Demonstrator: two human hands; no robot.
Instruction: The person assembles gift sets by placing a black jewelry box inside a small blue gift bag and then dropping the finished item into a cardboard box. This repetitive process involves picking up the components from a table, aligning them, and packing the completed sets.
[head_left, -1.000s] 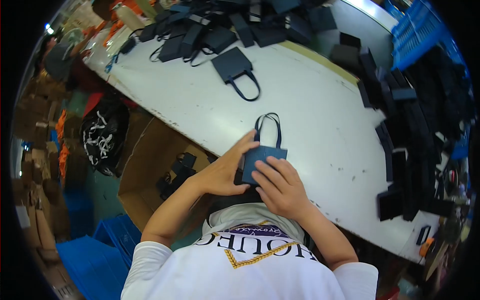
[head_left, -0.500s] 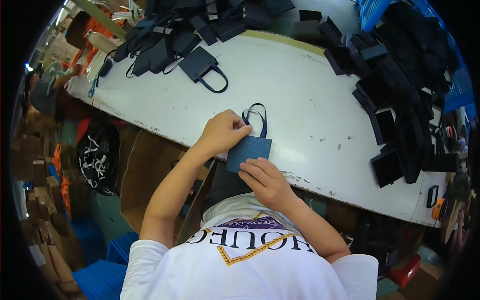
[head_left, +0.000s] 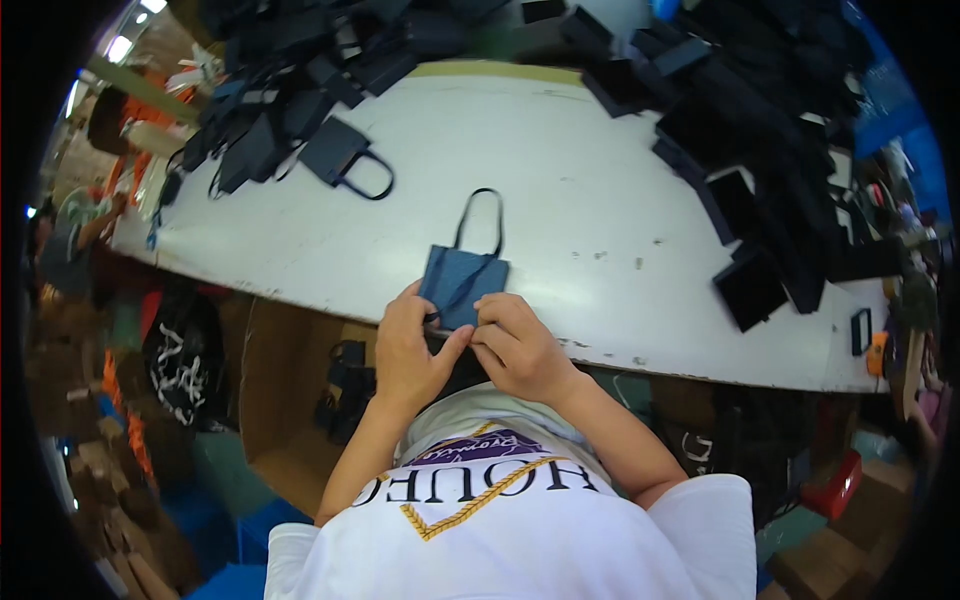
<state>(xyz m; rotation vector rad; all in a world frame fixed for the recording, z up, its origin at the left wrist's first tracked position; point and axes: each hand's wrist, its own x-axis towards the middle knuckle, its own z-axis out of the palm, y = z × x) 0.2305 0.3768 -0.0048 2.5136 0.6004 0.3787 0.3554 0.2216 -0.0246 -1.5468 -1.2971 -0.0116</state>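
A small dark blue bag lies at the front edge of the white table, one handle loop reaching away from me and another strap lying across its face. My left hand holds the bag's lower left corner, with the thumb pointing toward the bottom edge. Fingers of my right hand are pinched together at the lower right corner. The fingertips hide both lower corners.
Dark bags and boxes are heaped at the back left; one handled bag lies nearest. More dark boxes are piled on the right. A cardboard box stands below the table's front edge. Another person is at far left.
My left hand has moved down from the handle to the bag's lower left. A strap now lies over the bag's face. The camera view has shifted.
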